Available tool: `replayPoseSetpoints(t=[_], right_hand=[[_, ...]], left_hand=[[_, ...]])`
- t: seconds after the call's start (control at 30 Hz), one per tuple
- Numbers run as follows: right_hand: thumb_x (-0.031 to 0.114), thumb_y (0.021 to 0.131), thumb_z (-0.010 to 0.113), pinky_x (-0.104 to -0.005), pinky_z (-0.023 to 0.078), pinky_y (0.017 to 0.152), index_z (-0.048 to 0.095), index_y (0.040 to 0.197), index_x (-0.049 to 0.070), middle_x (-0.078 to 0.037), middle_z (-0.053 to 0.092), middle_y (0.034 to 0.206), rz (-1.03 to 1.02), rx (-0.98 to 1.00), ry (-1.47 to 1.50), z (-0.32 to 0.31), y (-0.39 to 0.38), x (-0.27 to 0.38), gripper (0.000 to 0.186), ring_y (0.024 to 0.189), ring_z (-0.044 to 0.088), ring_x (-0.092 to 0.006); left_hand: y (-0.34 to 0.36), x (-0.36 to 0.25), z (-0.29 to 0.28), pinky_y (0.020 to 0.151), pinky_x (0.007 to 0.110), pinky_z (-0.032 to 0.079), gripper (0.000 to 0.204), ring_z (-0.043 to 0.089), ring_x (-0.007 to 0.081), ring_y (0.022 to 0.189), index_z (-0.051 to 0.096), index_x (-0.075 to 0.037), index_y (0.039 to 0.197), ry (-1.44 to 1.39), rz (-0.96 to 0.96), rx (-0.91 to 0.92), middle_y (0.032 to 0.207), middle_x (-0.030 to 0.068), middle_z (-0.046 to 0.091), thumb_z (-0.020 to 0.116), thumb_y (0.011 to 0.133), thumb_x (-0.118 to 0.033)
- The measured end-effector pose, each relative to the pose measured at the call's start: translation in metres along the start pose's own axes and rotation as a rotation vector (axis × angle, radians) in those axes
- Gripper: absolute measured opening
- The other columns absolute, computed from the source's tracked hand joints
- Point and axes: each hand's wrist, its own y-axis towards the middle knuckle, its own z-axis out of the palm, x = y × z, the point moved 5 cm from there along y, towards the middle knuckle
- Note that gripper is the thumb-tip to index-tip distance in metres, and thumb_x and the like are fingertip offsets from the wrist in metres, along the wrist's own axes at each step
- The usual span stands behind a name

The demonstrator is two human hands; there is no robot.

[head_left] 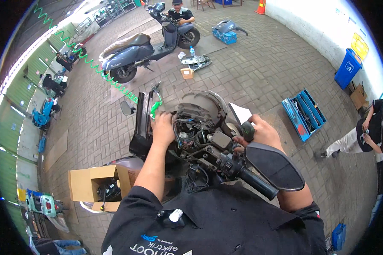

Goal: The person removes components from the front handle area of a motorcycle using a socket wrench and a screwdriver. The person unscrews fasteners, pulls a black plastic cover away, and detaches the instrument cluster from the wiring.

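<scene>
In the head view, the opened scooter front [202, 138] lies between the two hands, its wiring bare. The left hand [163, 128] bends its fingers at the wiring's left edge, beside a dark panel [141, 129]; its fingertips are hidden, so I cannot tell whether they grip. The right hand [264, 132] is closed around a dark rounded handle [247, 131], whose far end is hard to make out.

Below and left of the left hand, an open cardboard box [81, 185] holds a black part [111, 190] with a cable. Right of the right hand, an open blue toolbox [292, 115] contains tools, mostly too small to tell apart, and something red [301, 129]. Farther up and right stands a blue bin [342, 78] bearing a white pictogram [349, 66].

Below both hands, the black shirt [251, 221] carries white and blue lettering, upside down and cut off by the lower edge. A mirror [274, 166] hides part of the right forearm [295, 199].
</scene>
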Motion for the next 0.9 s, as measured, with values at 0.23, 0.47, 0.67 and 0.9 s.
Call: replayPoseSetpoints(t=[0.23, 0.47, 0.67, 0.9], right_hand=[[0.046, 0.072, 0.079, -0.0427, 0.054, 0.074, 0.073, 0.095, 0.011, -0.013, 0.059, 0.097, -0.006, 0.038, -0.044, 0.0, 0.002, 0.006, 0.042, 0.087, 0.065, -0.0328], [0.044, 0.069, 0.082, -0.0424, 0.054, 0.073, 0.073, 0.093, 0.011, -0.012, 0.058, 0.096, -0.009, 0.043, -0.023, 0.002, 0.002, 0.003, 0.042, 0.087, 0.064, -0.0311], [0.044, 0.068, 0.083, -0.0424, 0.053, 0.072, 0.073, 0.088, 0.01, -0.012, 0.058, 0.094, 0.086, 0.078, 0.049, -0.004, 0.002, 0.008, 0.041, 0.086, 0.064, -0.0315], [0.049, 0.068, 0.082, -0.0427, 0.053, 0.072, 0.072, 0.085, 0.007, -0.012, 0.058, 0.094, -0.013, 0.044, -0.01, 0.004, 0.001, 0.0, 0.046, 0.084, 0.064, -0.0324]], left_hand=[[-0.004, 0.001, -0.005, 0.097, 0.054, 0.039, 0.032, 0.051, 0.0344, 0.118, 0.06, -0.006, 0.111, -0.073, -0.062, -0.049, 0.116, 0.013, 0.06, 0.058, 0.094, -0.032], [-0.002, -0.002, 0.0, 0.102, 0.054, 0.034, 0.025, 0.051, 0.0346, 0.116, 0.064, -0.006, 0.103, -0.055, -0.036, -0.017, 0.113, 0.0118, 0.062, 0.055, 0.096, -0.028], [-0.005, -0.003, -0.004, 0.099, 0.053, 0.037, 0.028, 0.055, 0.0356, 0.11, 0.064, -0.006, 0.105, -0.11, -0.008, -0.077, 0.109, 0.0128, 0.063, 0.057, 0.094, -0.031], [-0.004, -0.002, -0.004, 0.096, 0.051, 0.04, 0.026, 0.055, 0.0362, 0.111, 0.065, -0.005, 0.103, -0.134, -0.039, -0.048, 0.112, 0.0149, 0.064, 0.056, 0.095, -0.028]])
